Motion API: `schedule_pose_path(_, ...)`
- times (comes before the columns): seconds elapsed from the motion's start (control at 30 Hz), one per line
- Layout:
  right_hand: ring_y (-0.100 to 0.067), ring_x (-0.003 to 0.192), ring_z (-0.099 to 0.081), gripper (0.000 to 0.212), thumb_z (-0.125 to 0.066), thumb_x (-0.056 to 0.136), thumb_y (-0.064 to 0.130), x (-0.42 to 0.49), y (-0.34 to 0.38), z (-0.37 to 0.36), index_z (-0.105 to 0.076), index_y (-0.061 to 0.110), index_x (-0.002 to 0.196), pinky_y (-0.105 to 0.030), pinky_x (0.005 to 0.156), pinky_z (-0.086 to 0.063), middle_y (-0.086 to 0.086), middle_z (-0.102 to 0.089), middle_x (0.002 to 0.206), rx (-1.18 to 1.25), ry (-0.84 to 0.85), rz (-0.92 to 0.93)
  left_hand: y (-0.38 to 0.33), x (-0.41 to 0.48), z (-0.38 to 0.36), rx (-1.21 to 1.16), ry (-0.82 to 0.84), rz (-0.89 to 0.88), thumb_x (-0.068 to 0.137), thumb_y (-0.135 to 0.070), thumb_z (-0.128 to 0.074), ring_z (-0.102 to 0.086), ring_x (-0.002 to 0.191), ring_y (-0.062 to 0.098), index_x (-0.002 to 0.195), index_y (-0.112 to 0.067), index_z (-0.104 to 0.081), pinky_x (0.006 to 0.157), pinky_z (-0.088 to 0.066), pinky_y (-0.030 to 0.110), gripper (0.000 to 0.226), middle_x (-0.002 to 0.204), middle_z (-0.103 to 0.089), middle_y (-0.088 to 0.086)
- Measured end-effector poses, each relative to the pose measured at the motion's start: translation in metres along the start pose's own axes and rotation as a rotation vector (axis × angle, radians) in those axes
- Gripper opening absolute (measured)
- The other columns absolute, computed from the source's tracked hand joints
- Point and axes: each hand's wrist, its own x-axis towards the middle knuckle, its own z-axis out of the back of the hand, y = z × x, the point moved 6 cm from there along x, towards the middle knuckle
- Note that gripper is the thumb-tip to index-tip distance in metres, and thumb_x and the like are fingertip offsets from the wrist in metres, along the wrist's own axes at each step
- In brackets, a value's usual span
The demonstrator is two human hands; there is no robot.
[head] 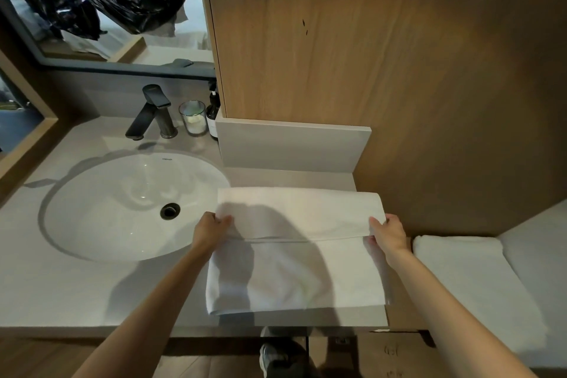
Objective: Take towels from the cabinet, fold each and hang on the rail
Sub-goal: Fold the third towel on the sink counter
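Note:
A white towel (pixel 294 273) lies flat on the grey counter (pixel 92 294) to the right of the sink, with its far part folded over toward me. My left hand (pixel 211 228) pinches the left end of the folded flap. My right hand (pixel 388 232) pinches the flap's right end. A second white towel (pixel 472 282) hangs folded to the right of the counter; what it hangs on is hidden beneath it.
An oval white sink (pixel 92 224) with a dark drain fills the counter's left. Behind it stand a black faucet (pixel 150 112), a glass candle (pixel 193 117) and a dark pump bottle (pixel 212 115). A wooden wall panel (pixel 368 40) rises behind the towel. A shoe (pixel 273 359) shows below.

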Motion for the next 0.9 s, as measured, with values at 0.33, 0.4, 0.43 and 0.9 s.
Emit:
schedule_pose_path(0.33, -0.030, 0.091, -0.057, 0.009, -0.039, 0.102, 0.015, -0.005, -0.011, 0.000, -0.045, 0.008, 0.100, -0.033, 0.074, -0.041, -0.009, -0.059, 0.095, -0.360, 0.087, 0.228, 0.007, -0.019, 0.007, 0.079, 0.016, -0.169, 0.097, -0.022, -0.052, -0.053, 0.082, 0.026, 0.101, -0.002, -0.044, 0.064, -0.040, 0.033, 0.022, 0.091, -0.058, 0.010)
schedule_pose_path(0.4, -0.025, 0.089, -0.057, 0.007, -0.046, 0.098, 0.014, -0.002, -0.015, 0.000, -0.046, 0.008, 0.102, -0.034, 0.073, -0.043, -0.010, -0.060, 0.102, -0.379, 0.119, 0.182, 0.006, -0.018, 0.005, 0.134, 0.041, -0.141, 0.096, -0.019, -0.052, -0.051, 0.085, 0.028, 0.102, -0.004, -0.043, 0.068, -0.039, 0.034, 0.019, 0.095, -0.055, 0.011)
schedule_pose_path(0.43, -0.024, 0.088, -0.058, 0.013, -0.052, 0.093, 0.015, 0.001, -0.014, 0.001, -0.047, 0.009, 0.104, -0.034, 0.072, -0.045, -0.010, -0.060, 0.103, -0.364, 0.119, 0.154, 0.007, -0.015, 0.005, 0.154, 0.060, -0.118, 0.094, -0.020, -0.053, -0.051, 0.087, 0.028, 0.103, -0.005, -0.042, 0.069, -0.039, 0.033, 0.020, 0.097, -0.054, 0.010)
schedule_pose_path(0.9, -0.039, 0.121, -0.051, 0.060, -0.053, 0.095, 0.047, 0.050, 0.019, -0.014, -0.049, 0.002, 0.134, -0.045, 0.103, -0.043, -0.018, -0.054, 0.135, -0.052, -0.067, -0.142, -0.027, 0.027, -0.003, -0.035, -0.194, 0.081, 0.097, -0.041, -0.040, -0.055, 0.103, 0.037, 0.111, 0.002, -0.052, 0.078, -0.037, 0.036, 0.046, 0.110, -0.060, 0.020)
